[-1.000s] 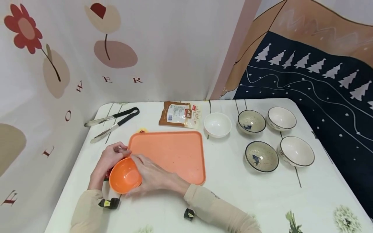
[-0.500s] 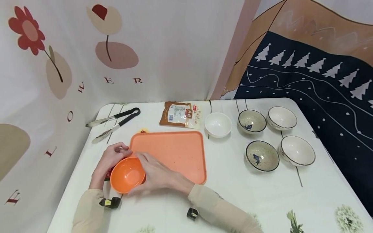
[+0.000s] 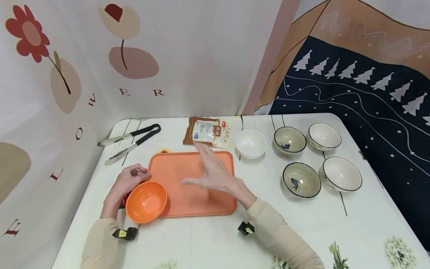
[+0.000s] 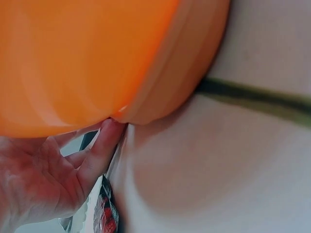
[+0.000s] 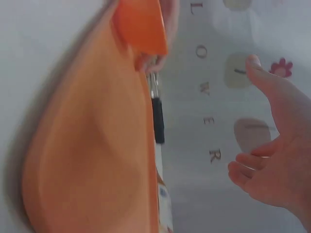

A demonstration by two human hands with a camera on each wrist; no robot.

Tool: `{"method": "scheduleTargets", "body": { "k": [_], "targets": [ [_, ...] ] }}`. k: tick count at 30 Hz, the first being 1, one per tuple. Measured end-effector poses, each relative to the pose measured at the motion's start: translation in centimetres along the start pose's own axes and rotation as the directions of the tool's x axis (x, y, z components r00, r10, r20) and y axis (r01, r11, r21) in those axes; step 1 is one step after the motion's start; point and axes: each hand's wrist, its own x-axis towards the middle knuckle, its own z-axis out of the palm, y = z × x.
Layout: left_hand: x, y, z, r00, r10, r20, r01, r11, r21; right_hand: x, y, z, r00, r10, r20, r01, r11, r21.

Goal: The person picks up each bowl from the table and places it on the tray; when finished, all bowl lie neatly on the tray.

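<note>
An orange bowl (image 3: 146,202) overlaps the near left corner of a salmon-coloured tray (image 3: 191,175). My left hand (image 3: 129,181) holds the bowl from its far left side, with curled fingers at its rim and beside the tray's edge. Up close in the left wrist view, a finger (image 4: 104,141) meets the underside of the bowl (image 4: 73,58), while other fingers are hidden behind it. My right hand (image 3: 215,173) hovers over the tray, thumb and fingers spread, holding nothing. Part of a red-and-dark packet (image 3: 123,201) shows under my left wrist.
Black-handled metal tongs (image 3: 146,136) lie at the back left. A brown food packet (image 3: 203,130) and a white bowl (image 3: 251,144) are behind the tray. Two speckled bowls (image 3: 302,180) and two cream bowls (image 3: 342,173) stand on the right. A yellow item (image 3: 164,150) peeks out behind the tray.
My right hand has let go of the orange bowl's right side and moved right and away over the tray, its fingers spreading. The left hand and the bowl stay about where they were.
</note>
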Motion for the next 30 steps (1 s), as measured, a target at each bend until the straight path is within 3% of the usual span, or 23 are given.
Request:
{"method": "scheduleTargets", "body": {
  "k": [6, 15, 30],
  "targets": [
    [0.0, 0.0, -0.1, 1.000, -0.002, 0.003, 0.002, 1.000, -0.008, -0.1, 2.5, -3.3, 0.987, 0.024, -0.160, -0.024, 1.000, 0.000],
    [0.0, 0.1, 0.1, 1.000, -0.020, 0.003, 0.020, 1.000, -0.004, -1.1, 5.6, -6.8, 0.935, 0.121, -0.334, -0.134, 0.991, -0.016],
    [-0.1, -0.3, 0.0, 1.000, 0.004, -0.007, -0.004, 1.000, -0.014, -3.3, 9.6, -8.0, 0.827, 0.283, -0.486, -0.313, 0.950, 0.022]
  ]
}}
